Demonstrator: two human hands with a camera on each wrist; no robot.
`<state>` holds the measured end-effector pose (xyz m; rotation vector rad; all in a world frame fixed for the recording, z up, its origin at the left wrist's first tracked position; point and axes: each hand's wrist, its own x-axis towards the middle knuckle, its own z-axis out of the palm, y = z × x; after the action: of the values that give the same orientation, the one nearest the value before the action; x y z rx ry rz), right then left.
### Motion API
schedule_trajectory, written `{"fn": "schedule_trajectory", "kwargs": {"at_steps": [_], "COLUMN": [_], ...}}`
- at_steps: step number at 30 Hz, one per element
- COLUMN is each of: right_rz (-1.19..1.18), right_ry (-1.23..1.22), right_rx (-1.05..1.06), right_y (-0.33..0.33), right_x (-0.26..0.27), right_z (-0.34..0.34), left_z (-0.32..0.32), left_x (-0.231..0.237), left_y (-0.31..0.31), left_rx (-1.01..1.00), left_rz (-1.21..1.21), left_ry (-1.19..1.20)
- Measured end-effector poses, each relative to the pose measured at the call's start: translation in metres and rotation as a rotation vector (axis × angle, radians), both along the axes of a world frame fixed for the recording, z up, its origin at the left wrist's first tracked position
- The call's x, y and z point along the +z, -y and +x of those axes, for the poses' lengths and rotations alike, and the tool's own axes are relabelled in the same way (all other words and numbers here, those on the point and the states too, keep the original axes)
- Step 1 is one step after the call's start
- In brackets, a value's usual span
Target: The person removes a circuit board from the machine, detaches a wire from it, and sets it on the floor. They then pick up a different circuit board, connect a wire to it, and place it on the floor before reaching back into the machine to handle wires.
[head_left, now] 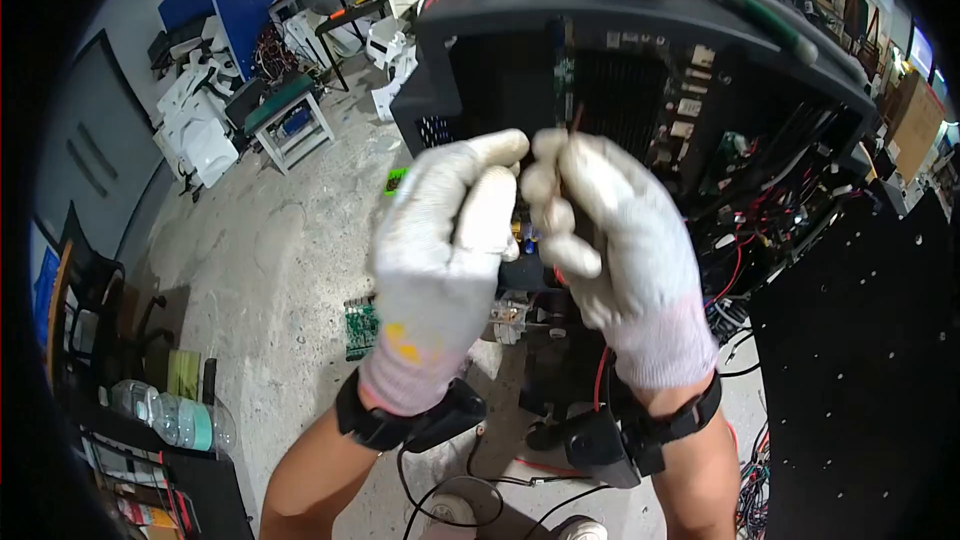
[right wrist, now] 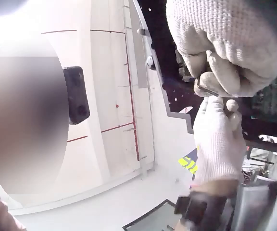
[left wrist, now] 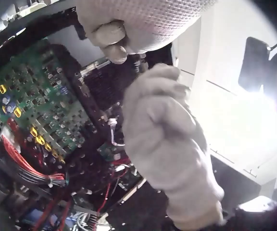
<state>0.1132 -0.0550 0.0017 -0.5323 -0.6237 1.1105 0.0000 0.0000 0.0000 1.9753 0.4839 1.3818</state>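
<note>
Both hands wear white knitted gloves and are raised close together before a large black machine housing (head_left: 650, 20), its inside exposed. My right hand (head_left: 630, 225) pinches a thin dark rod (right wrist: 207, 90) between thumb and fingers; its tip sticks up above the glove in the head view. My left hand (head_left: 435, 215) is just to the left with its fingers bent, fingertips right at the right hand's. Whether it grips part of the rod I cannot tell. Behind the hands, a green circuit board (left wrist: 42, 91) and red wires (left wrist: 25, 159) show in the housing.
A perforated black panel (head_left: 860, 340) stands at the right. On the floor lie a loose green board (head_left: 360, 328) and cables (head_left: 500, 480). Plastic bottles (head_left: 175, 418) are at the lower left. Farther back are a small stool (head_left: 285, 115) and white plastic parts (head_left: 200, 110). Wires lie atop the housing.
</note>
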Motion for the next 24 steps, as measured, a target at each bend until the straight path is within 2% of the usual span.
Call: {"fn": "schedule_trajectory", "kwargs": {"at_steps": [1,2,3,5,6,8,10,13,15,18,20,24], "right_rz": [0.029,0.065,0.143,0.137,0.132,0.187,0.237,0.315,0.276,0.278,0.295,0.312], "right_ry": [-0.026,-0.045,-0.046,0.024,0.033,-0.018,-0.069,0.130,0.240,0.162,-0.127,-0.162], "right_rx": [-0.036,-0.038,0.006,-0.053,-0.076,-0.040,-0.005,-0.019,-0.122,-0.094,0.044,0.090], "right_y": [-0.003,-0.006,-0.023,-0.028,-0.030,-0.035,-0.040,-0.049,-0.051,-0.051,-0.053,-0.053], "right_x": [0.011,0.019,0.002,0.006,0.011,0.012,0.011,0.009,0.011,0.014,0.014,0.012], "right_z": [-0.003,-0.004,-0.003,-0.002,-0.005,-0.003,0.002,0.014,0.018,0.021,0.021,0.021], "left_z": [-0.006,-0.012,-0.013,-0.008,-0.012,-0.016,-0.014,-0.010,-0.006,-0.001,0.003,0.002], "left_x": [0.009,0.018,0.017,0.015,0.023,0.035,0.038,0.047,0.051,0.052,0.054,0.057], "left_y": [0.004,0.002,0.002,-0.002,-0.007,-0.013,-0.022,-0.030,-0.033,-0.035,-0.031,-0.027], "left_rx": [0.024,-0.069,-0.148,0.236,0.233,0.267,0.261,0.262,0.281,0.292,0.286,0.305], "left_rz": [0.055,0.163,0.011,0.429,0.436,0.701,0.753,0.890,0.983,1.044,1.066,1.149], "left_ry": [-0.010,-0.045,-0.013,-0.201,-0.218,-0.268,-0.256,-0.289,-0.328,-0.321,-0.327,-0.359]}}
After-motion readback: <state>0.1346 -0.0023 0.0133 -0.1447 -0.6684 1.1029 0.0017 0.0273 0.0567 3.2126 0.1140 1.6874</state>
